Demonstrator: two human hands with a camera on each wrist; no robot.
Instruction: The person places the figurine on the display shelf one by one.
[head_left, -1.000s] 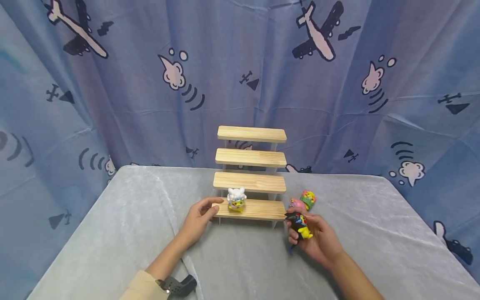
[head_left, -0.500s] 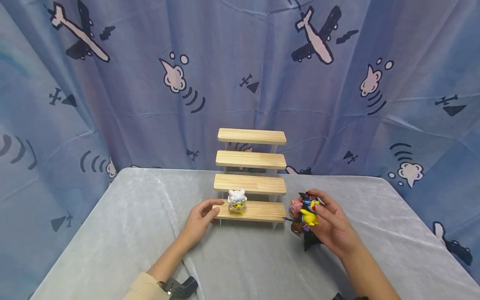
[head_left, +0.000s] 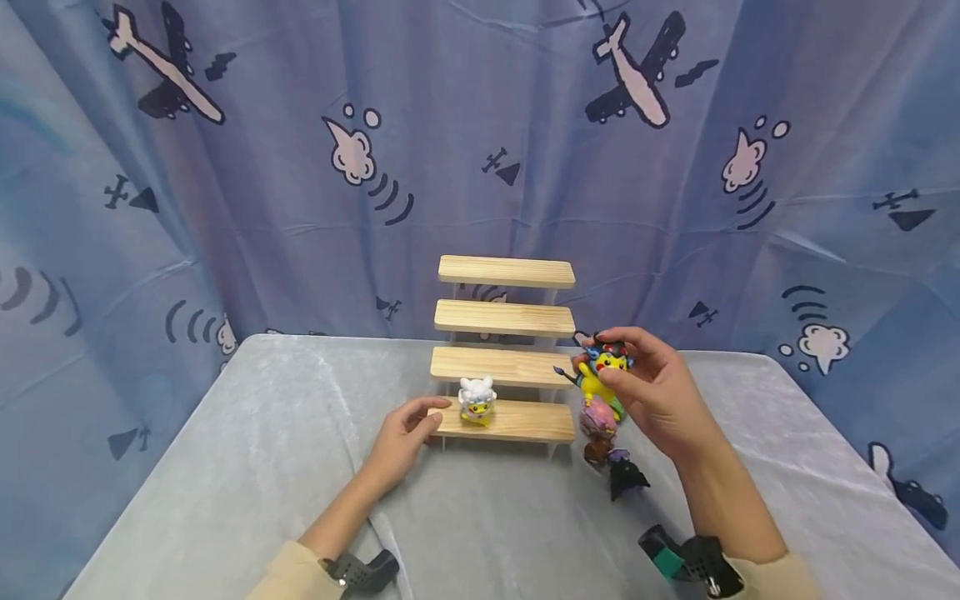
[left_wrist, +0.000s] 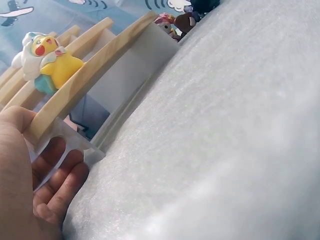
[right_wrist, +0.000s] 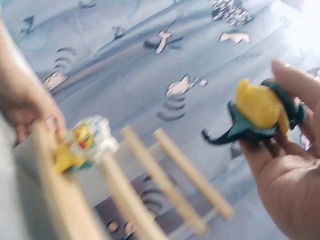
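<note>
A four-step wooden display stand (head_left: 532, 422) with clear side panels stands on the cloth. On the left part of its lowest step a white-hooded Pikachu figurine (head_left: 477, 402) stands upright, also seen from the side in the left wrist view. My left hand (head_left: 401, 437) grips the left end of that step, thumb at the board and fingers behind the clear panel (left_wrist: 75, 140). Between thumb and fingers my right hand (head_left: 663, 396) holds a Pikachu figurine (head_left: 592, 383) with a dark hood, cape and thin tail, raised beside the stand's right end at about the second step's height.
Right of the stand lie several more figurines: a pink one (head_left: 598, 418), a brown one (head_left: 597, 452) and a black one (head_left: 627, 479). A grey cloth (head_left: 480, 517) covers the table. Behind it hangs a blue curtain (head_left: 450, 125) with airplane prints.
The right hand has lifted the dark-caped figurine from low by the stand's right end and turned it upright, uncovering the figurines on the cloth. The left hand has stayed on the step.
</note>
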